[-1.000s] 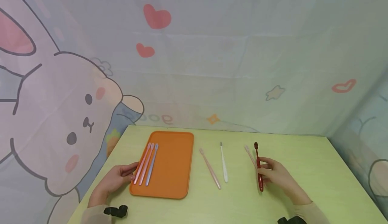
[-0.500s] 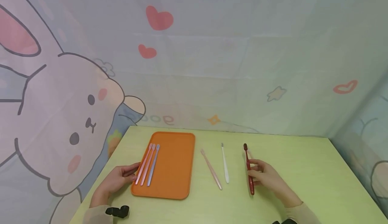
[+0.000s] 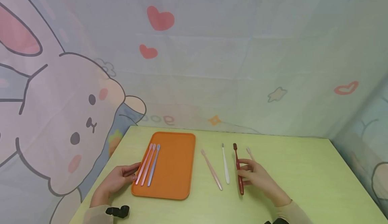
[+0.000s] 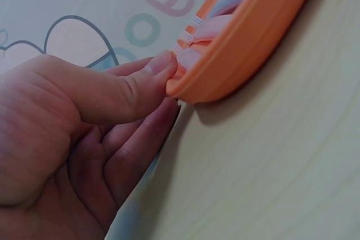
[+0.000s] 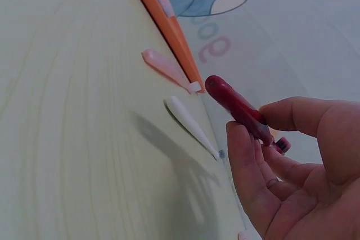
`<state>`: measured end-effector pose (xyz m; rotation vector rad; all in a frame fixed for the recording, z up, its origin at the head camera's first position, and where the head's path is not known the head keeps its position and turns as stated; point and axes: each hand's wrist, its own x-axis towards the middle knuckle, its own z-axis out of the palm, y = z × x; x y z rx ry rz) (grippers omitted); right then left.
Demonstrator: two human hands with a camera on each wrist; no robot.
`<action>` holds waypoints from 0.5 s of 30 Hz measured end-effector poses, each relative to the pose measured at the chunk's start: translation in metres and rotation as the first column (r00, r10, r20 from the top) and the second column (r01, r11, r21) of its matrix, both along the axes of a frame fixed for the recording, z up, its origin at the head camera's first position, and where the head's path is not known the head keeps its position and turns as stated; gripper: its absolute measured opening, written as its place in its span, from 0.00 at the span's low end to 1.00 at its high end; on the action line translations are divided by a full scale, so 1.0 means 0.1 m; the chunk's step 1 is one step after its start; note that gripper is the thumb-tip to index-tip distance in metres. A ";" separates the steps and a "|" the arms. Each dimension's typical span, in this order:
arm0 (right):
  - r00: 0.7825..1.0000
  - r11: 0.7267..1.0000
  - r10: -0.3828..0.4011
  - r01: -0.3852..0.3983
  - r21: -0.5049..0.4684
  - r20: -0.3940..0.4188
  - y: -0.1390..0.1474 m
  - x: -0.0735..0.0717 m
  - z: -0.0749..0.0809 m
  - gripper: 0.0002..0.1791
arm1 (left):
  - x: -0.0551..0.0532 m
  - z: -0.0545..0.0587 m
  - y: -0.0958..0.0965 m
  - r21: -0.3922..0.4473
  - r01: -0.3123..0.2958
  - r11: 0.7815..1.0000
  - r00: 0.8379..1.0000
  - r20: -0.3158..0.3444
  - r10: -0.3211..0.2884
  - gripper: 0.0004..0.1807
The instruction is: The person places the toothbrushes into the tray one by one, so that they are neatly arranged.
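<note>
Two hands: both at work, left on the orange tray (image 3: 172,173), right off to its right; tray = reference.
Left hand (image 3: 116,180): at tray's left rim, thumb over the edge, fingers behind it, pinching; stays put.
Right hand (image 3: 257,175): right of tray, well apart from it; thumb and fingers clamped on the dark red toothbrush (image 3: 240,185).
Just changed: red brush has shifted toward the tray over the last second, crossing past the outer pink toothbrush (image 3: 249,152), which now shows on the hand's far side from the tray.
Meaning: my read, mid-carry; gap to tray shrinking, brush not over it yet.
Red brush position: right of tray, just beyond the white toothbrush (image 3: 225,165); looks lifted, shadow sits apart in right wrist view.
Red brush axis: long axis near-to-far, roughly along tray's long side; bristle head at far end, leaning slightly trayward; handle butt toward the person.
Tray load: two pink toothbrushes (image 3: 148,165) and one blue toothbrush (image 3: 153,166) side by side along the left part, heads far.
Loose on table (image 3: 321,177): pale pink toothbrush (image 3: 212,171) nearest tray's right side, then white, then outer pink, partly hidden by the hand; heads far.
Backdrop (image 3: 257,49): printed sheet behind tray.
</note>
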<state>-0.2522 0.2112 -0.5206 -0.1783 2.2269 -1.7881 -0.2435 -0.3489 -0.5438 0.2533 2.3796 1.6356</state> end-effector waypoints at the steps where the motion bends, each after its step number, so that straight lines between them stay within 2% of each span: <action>1: 1.000 1.000 0.001 -0.001 -0.005 0.002 -0.02 0.00 0.01 0.34 | 0.00 0.00 0.01 -0.004 -0.002 1.000 1.000 0.001 0.002 0.31; 9: 1.000 0.998 -0.013 0.014 -0.061 0.015 -0.20 -0.03 -0.02 0.33 | 0.00 0.00 0.01 -0.032 -0.025 0.999 1.000 0.011 0.025 0.31; 15: 0.999 0.992 0.041 -0.037 -0.119 0.027 -0.39 -0.03 -0.02 0.34 | -0.02 -0.02 0.00 -0.024 -0.017 1.000 1.000 0.009 0.017 0.31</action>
